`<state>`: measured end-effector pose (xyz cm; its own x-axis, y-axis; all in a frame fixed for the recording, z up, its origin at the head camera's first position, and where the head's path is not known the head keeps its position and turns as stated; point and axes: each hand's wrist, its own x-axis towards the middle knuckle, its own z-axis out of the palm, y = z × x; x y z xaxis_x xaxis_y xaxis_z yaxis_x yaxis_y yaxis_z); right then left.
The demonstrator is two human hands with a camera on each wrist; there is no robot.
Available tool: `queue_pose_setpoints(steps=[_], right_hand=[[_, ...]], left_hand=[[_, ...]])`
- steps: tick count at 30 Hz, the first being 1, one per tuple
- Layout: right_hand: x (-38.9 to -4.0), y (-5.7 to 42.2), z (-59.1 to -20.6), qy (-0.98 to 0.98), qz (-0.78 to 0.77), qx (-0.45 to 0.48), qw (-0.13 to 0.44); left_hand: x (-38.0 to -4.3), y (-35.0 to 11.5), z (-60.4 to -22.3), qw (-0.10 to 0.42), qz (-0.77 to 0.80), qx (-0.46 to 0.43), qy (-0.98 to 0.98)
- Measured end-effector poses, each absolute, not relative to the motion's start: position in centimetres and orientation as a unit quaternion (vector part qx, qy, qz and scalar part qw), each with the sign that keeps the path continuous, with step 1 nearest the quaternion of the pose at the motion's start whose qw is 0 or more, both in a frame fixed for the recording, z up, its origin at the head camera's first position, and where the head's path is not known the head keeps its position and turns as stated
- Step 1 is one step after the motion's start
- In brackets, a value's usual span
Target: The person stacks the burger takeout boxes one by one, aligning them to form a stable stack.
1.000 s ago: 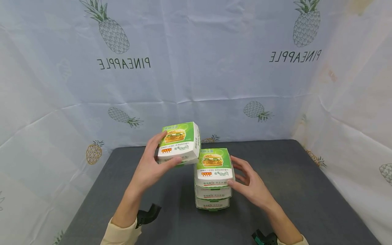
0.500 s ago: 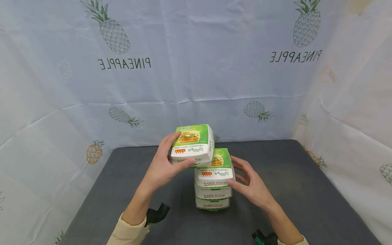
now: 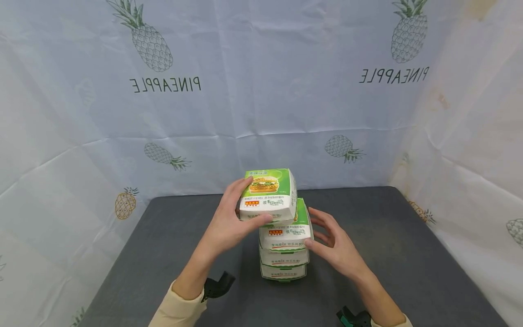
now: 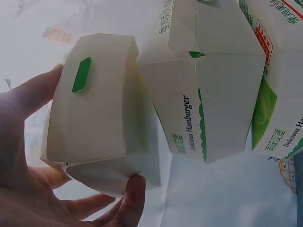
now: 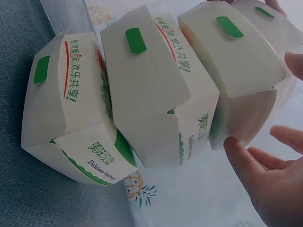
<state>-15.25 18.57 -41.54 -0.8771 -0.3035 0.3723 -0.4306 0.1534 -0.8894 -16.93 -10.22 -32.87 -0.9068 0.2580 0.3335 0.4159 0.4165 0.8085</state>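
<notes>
In the head view, my left hand [image 3: 226, 220] grips a white and green hamburger box [image 3: 267, 203], thumb along its front and fingers on its left and back. The box sits slightly tilted over the left rear of a stack of three matching boxes. It covers much of the top stacked box [image 3: 286, 238]. Below that are the middle box [image 3: 284, 259] and the bottom box [image 3: 283, 272]. My right hand [image 3: 333, 245] is at the right side of the top stacked box, thumb by its front corner. In the right wrist view, a loosely bent fingertip [image 5: 232, 144] meets that box's edge.
The stack stands on a dark grey table [image 3: 392, 254]. White cloth [image 3: 261, 91] printed with pineapples hangs behind it and at both sides. Black straps [image 3: 218, 285] are on the wrists, below the hands.
My left hand has carried its hamburger box rightward and slightly down, from the left of the stack to over the top box. My right hand and the stack have stayed in place.
</notes>
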Motion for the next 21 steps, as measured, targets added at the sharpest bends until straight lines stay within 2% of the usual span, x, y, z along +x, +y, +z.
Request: queue_pose_setpoints(steps=[12,21], right_hand=[[-14.9,18.6,-39.5,-0.77,0.585,0.239,0.092],[-15.3,17.7,-37.0,-0.746,0.592,0.276,0.127]], left_hand=[[-16.9,-9.4,-33.0,0.069,-0.49,-0.2,-0.846],[-16.8,-8.6,-32.6,0.069,-0.471,-0.192,-0.858]])
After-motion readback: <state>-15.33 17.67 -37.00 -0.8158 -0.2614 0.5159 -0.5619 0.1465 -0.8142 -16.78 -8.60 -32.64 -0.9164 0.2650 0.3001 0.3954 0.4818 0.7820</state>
